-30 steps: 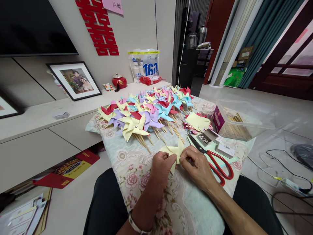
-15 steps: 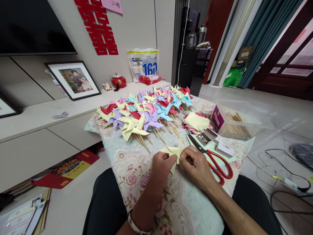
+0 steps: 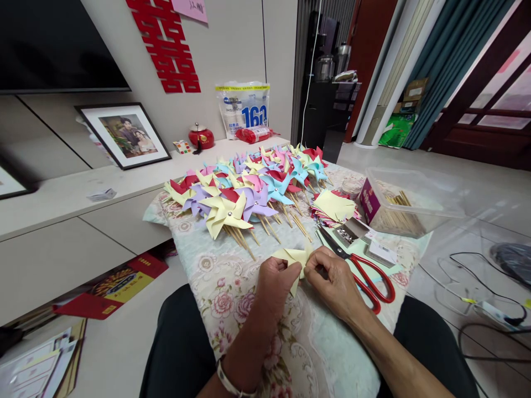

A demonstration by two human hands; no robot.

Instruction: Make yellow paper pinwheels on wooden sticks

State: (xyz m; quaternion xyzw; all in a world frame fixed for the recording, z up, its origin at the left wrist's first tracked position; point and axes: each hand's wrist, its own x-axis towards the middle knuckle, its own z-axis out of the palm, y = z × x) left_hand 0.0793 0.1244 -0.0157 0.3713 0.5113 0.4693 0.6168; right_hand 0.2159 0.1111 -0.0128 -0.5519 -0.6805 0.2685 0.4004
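Yellow paper pinwheel pinched between left hand, right hand.

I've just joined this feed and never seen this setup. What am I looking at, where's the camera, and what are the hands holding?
There is no machine: one camera on a person's head looks down at their own bare hands. The left hand and right hand pinch a yellow paper piece between them over a floral cloth. Beyond lie many finished pinwheels on sticks. To the right are red scissors, a stack of cut paper squares and a clear box of sticks.
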